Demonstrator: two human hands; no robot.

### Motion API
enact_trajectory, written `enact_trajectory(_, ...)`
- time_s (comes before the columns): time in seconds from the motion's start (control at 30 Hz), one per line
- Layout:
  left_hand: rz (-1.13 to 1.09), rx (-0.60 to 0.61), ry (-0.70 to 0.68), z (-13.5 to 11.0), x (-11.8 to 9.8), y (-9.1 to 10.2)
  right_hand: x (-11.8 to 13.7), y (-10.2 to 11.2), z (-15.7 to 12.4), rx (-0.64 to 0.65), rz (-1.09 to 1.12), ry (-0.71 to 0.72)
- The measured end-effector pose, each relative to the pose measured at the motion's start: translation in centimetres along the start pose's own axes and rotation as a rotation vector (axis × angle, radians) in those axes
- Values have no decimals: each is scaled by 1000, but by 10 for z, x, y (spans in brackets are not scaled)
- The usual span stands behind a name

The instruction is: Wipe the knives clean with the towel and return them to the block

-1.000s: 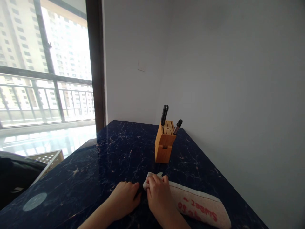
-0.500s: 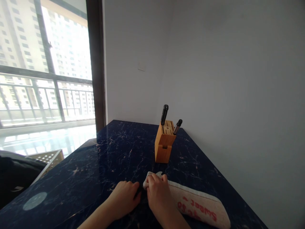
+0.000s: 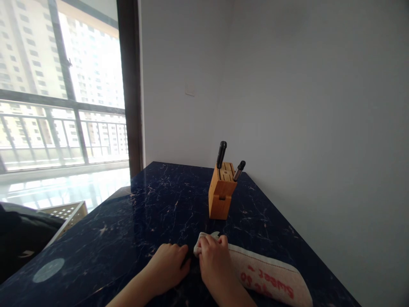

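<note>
Red writing on the towel (image 3: 271, 277), "Sweet" legible, upside down! It's on the worktop (image 3: 166, 200), one end clamped in the right hand (image 3: 214, 262)'s fingers, the rest stretching rightward; left hand (image 3: 169, 263) just beside, fingers curled, on what I can't tell.

A cream towel (image 3: 271, 273), folded into a long strip, lay on the near side of the knife block (image 3: 219, 198), its left end just in front of the block and its other end slanting away to the near right. A brown stitched line ran along the edge facing the block, and red lettering, with 1 word legible as "Sweet", stood upside down. The right hand (image 3: 214, 258) pinched the bunched left end, where 1 pale, thin tip (image 3: 215, 234) showed, pointing toward the block. A dark object (image 3: 189, 256), its shape mostly hidden, sat in the closed left hand (image 3: 169, 264), nearer than the block and to its left.
</note>
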State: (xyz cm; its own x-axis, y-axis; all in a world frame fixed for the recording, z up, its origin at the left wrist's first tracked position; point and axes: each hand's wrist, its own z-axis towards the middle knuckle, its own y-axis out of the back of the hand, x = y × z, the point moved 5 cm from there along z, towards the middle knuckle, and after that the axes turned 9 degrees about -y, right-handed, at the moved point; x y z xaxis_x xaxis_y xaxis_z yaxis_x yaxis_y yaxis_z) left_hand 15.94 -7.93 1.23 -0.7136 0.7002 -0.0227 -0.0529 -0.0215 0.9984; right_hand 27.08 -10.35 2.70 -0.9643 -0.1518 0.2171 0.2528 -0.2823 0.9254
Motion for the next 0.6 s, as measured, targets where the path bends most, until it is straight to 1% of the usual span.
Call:
enact_trajectory(0.13,-13,21,15,-1,-1,1,-1,4,2,-3,-9,-9)
enact_trajectory(0.3,-11,23,30,-2,-1,0,-7,9,6,-43,9,-29)
enact_trajectory(0.5,-34,35,41,-1,1,-3,-1,6,3,-29,32,31)
enact_trajectory(0.6,-29,19,20,-1,1,-2,-2,6,4,-42,9,24)
